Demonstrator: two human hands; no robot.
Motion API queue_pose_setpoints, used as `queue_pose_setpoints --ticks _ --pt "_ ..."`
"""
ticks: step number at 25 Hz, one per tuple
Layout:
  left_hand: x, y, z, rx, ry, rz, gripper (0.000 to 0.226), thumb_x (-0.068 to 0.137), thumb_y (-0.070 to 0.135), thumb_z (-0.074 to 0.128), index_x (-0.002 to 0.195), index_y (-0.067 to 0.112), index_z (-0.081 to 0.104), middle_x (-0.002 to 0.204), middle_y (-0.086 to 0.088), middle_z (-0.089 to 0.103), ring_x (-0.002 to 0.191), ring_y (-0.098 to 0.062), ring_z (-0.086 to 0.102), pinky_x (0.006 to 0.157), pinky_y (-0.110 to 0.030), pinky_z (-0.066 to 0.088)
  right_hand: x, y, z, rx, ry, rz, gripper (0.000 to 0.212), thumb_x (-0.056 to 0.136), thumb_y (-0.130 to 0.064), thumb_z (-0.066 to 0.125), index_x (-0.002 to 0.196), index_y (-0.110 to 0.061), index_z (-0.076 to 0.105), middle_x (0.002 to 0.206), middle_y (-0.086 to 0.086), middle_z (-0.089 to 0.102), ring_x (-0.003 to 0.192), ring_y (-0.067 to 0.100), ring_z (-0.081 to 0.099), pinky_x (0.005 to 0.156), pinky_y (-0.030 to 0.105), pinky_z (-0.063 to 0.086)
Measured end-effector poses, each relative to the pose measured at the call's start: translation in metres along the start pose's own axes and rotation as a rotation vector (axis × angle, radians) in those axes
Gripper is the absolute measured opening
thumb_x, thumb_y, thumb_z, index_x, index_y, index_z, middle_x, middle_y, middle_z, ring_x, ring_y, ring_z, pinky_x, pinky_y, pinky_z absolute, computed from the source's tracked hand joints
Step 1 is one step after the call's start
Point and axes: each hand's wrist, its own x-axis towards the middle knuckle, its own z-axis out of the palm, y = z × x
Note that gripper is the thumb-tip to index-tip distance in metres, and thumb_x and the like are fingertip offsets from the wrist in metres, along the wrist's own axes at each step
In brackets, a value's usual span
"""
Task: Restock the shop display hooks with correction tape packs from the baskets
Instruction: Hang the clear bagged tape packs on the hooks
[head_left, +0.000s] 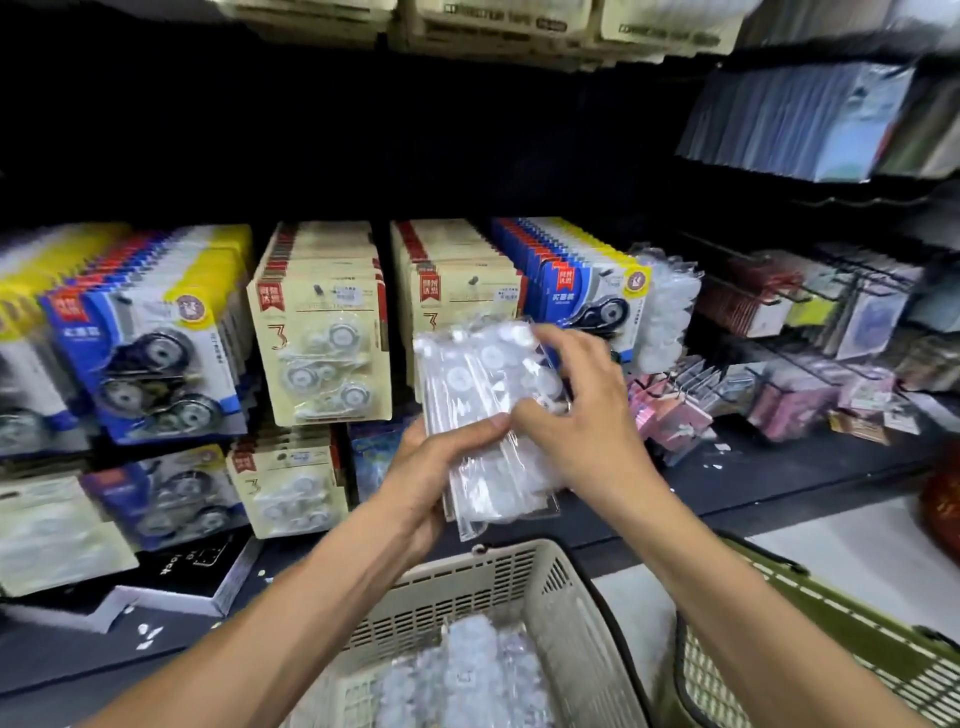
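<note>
Head view, single entry.

Item in hand: a stack of clear packs (485, 415), correction tape in see-through bags, held in front of the display between the beige card packs (322, 332) and the blue card packs (587, 291).

Left hand (441, 467): comes up from below, fingers wrapped round the lower left edge of the stack, thumb laid across its front. It carries the weight.

Right hand (576, 410): reaches over from the right, fingers curled onto the upper right of the stack, apparently pinching the front pack to peel it off; blur in the plastic makes the exact pack hard to tell.

Source: cream basket (550, 587) directly under the forearms, more clear packs lying inside. A green basket (831, 618) stands just beside it on the right.

Likely destination: the bunch of similar clear packs (665, 312) hanging right of the blue ones. The hook itself is not visible.

Handling note, as judgement: separate one pack at a time, keep the left grip firm so the slippery bags do not fan out, turn the hang-hole upward, and line it squarely with the hook tip before pushing back.
</note>
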Motion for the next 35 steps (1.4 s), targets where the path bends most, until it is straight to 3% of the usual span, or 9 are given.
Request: queue_pose_setpoints --ticks 2,4,7,11,15,19,25,32,35 --pt "0.009 0.010 0.000 0.004 -0.004 0.034 0.067 0.064 0.011 0.083 0.129 0.006 0.063 0.111 -0.015 0.076 0.101 -0.033 0.074 0.080 -0.047 0.063 0.011 0.008 -0.018 0.160 -0.134 0.241 0.064 0.078 -0.045 0.081 0.134 -0.030 0.051 0.124 -0.004 0.060 0.103 0.015 0.060 0.086 0.037 0.051" --pt "0.020 0.017 -0.004 -0.014 0.005 0.067 0.066 0.067 0.013 0.083 0.129 0.008 0.062 0.112 -0.013 0.076 0.101 -0.030 0.075 0.079 -0.045 0.064 0.015 0.013 -0.028 0.373 -0.407 0.429 0.036 0.083 -0.040 0.078 0.107 -0.016 0.065 0.090 0.003 0.070 0.065 0.017 0.064 0.060 0.032 0.054" --pt "0.033 0.015 -0.001 -0.033 0.018 0.043 0.068 0.068 0.017 0.087 0.131 0.007 0.063 0.114 -0.013 0.076 0.103 -0.030 0.074 0.084 -0.046 0.062 0.019 0.024 -0.029 0.560 -0.381 0.460 0.017 0.090 -0.022 0.071 0.089 -0.008 0.062 0.067 0.007 0.061 0.045 0.015 0.054 0.046 0.026 0.049" --pt "0.040 0.008 0.010 -0.043 0.083 0.001 0.068 0.062 0.018 0.085 0.127 0.008 0.067 0.108 -0.014 0.077 0.100 -0.034 0.074 0.085 -0.046 0.061 0.035 0.050 -0.038 0.715 -0.106 0.502 0.017 0.097 -0.025 0.063 0.087 -0.012 0.058 0.068 0.009 0.058 0.049 0.018 0.055 0.047 0.028 0.050" --pt "0.040 -0.004 0.024 -0.017 0.080 -0.033 0.041 0.079 0.009 0.079 0.118 0.009 0.068 0.102 -0.014 0.078 0.094 -0.034 0.075 0.079 -0.043 0.061 0.054 0.093 -0.063 0.846 0.186 0.502 0.015 0.102 -0.024 0.054 0.099 -0.011 0.062 0.090 0.012 0.066 0.065 0.021 0.065 0.054 0.028 0.059" --pt "0.043 -0.014 0.031 0.030 0.082 -0.062 0.039 0.080 0.008 0.078 0.118 0.008 0.068 0.100 -0.014 0.078 0.092 -0.034 0.076 0.077 -0.042 0.061 0.062 0.117 -0.087 0.937 0.417 0.468 0.017 0.106 -0.021 0.048 0.112 -0.007 0.054 0.091 0.014 0.067 0.066 0.024 0.068 0.058 0.028 0.061" --pt "0.052 -0.027 0.038 0.066 0.082 -0.101 0.038 0.081 0.008 0.077 0.118 0.009 0.068 0.102 -0.014 0.078 0.094 -0.034 0.075 0.074 -0.040 0.061 0.070 0.145 -0.097 0.940 0.496 0.535 0.019 0.106 -0.021 0.049 0.117 -0.007 0.049 0.097 0.017 0.063 0.073 0.028 0.066 0.051 0.028 0.059" --pt "0.053 -0.037 0.038 0.092 0.087 -0.094 0.032 0.081 0.008 0.078 0.110 0.013 0.065 0.088 -0.008 0.079 0.077 -0.025 0.076 0.063 -0.034 0.059 0.072 0.160 -0.110 0.902 0.557 0.576 0.021 0.104 -0.022 0.053 0.114 -0.004 0.050 0.098 0.021 0.061 0.071 0.028 0.065 0.052 0.030 0.060" --pt "0.054 -0.037 0.041 0.087 0.079 -0.097 0.039 0.080 0.009 0.079 0.116 0.011 0.065 0.097 -0.012 0.079 0.087 -0.031 0.075 0.070 -0.039 0.061 0.069 0.160 -0.116 0.912 0.568 0.571 0.017 0.104 -0.022 0.053 0.111 -0.006 0.052 0.094 0.016 0.063 0.070 0.026 0.065 0.054 0.031 0.061"
